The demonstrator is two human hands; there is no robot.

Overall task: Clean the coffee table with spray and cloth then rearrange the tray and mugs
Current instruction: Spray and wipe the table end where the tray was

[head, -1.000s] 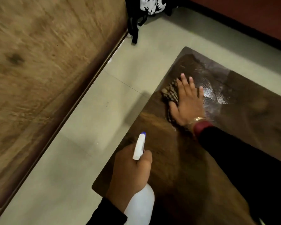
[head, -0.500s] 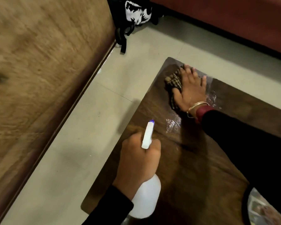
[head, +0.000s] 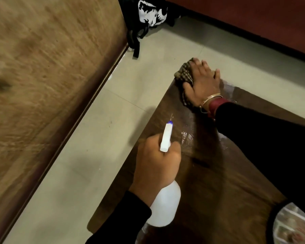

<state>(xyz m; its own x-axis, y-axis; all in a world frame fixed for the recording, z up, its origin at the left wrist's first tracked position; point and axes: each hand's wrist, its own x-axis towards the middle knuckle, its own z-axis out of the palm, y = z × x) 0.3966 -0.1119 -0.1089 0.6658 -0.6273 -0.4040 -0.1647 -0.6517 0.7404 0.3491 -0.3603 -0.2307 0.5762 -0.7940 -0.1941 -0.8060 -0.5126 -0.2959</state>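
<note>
Wiping far corner of coffee table [head: 209,182]: our right hand [head: 202,83], fingers spread flat, presses cloth [head: 183,74]. Left hand [head: 157,164] grips spray bottle [head: 163,206], nozzle pointing toward cloth; wet patch [head: 187,136] lies between.

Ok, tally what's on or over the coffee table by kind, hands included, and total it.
spray bottle: 1
cloth: 1
tray: 1, partly in frame
hands: 2, left hand gripping the spray bottle, right hand pressing the cloth
Total: 5
</note>
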